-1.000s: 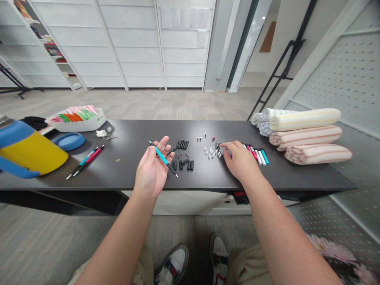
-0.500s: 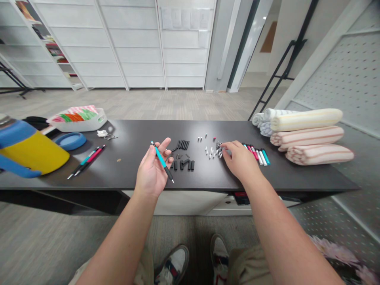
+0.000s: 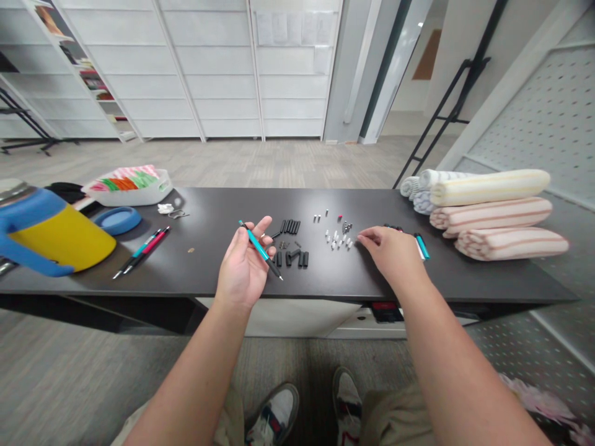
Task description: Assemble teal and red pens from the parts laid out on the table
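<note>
My left hand (image 3: 242,269), palm up, holds a teal pen (image 3: 257,245) with a black grip under its thumb; the metal tip points down and right. My right hand (image 3: 393,254) hovers low over the table with thumb and fingertips pinched together. Whatever is between those fingertips is too small to make out. Just left of it lie small dark metal pieces (image 3: 346,228) and several white plastic pieces (image 3: 337,239). Coloured pen barrels (image 3: 422,246) are partly hidden behind that hand. Beside my left hand are thin black tubes (image 3: 291,227), thicker black grips (image 3: 303,259) and small springs (image 3: 284,245).
Two assembled pens (image 3: 142,252) lie at the left, near a blue-and-yellow jug (image 3: 65,235), a blue lid (image 3: 118,220) and a white basket (image 3: 162,184). Rolled towels (image 3: 506,244) are stacked at the right end of the black table (image 3: 209,210).
My right hand has drawn back to the right from the small metal pieces, its fingertips still pinched. The left hand keeps the teal pen. The view has shifted slightly.
</note>
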